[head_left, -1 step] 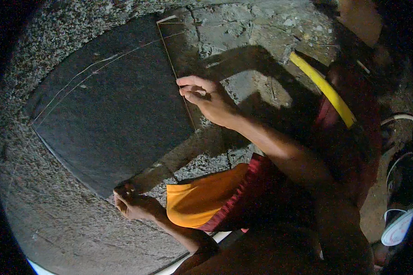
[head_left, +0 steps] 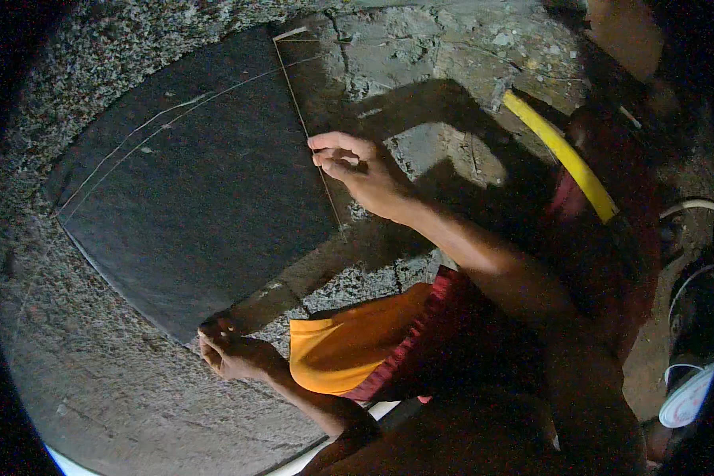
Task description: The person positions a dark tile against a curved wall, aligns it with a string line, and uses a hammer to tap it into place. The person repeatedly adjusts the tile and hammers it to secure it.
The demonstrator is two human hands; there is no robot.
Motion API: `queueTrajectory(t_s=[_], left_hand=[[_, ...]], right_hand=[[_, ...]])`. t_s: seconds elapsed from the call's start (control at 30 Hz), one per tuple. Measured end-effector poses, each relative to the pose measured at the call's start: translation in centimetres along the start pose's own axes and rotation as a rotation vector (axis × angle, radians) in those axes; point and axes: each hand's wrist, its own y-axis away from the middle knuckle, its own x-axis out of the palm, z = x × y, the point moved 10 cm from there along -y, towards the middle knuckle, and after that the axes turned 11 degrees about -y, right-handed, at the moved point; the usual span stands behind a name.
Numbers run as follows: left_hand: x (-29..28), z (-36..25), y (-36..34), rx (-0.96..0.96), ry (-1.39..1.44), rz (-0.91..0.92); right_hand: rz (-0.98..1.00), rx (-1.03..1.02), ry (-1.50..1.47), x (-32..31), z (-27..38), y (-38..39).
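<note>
With the dark sheet [head_left: 182, 174] spread over a rough surface [head_left: 135, 397] across the frame's left half, pinching a pale strand [head_left: 293, 91] along its right edge, near mid-frame, fingertip to thumb, in the right grip [head_left: 361, 178]. Lower, left of centre, pinching the sheet's bottom corner in the left grip [head_left: 244, 358].

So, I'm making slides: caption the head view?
Dark sheet, left hand at its lower corner, right hand at its right edge.

We take this for a rough, bare-ground work spot, perhaps a yard, though it is dim: we see cracked grey paving [head_left: 404, 59], brown earth [head_left: 641, 381] and a coarse grey surface [head_left: 166, 412].
</note>
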Motion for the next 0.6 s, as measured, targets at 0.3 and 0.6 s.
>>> queueTrajectory(t_s=[0.3, 0.6], left_hand=[[0.0, 0.9, 0.3, -0.109, 0.092, -0.064], [0.8, 0.3, 0.4, -0.057, 0.102, -0.024]], right_hand=[[-0.022, -0.024, -0.066, -0.4, -0.4, -0.3], [0.017, 0.063, -0.059, -0.1, -0.4, -0.3]])
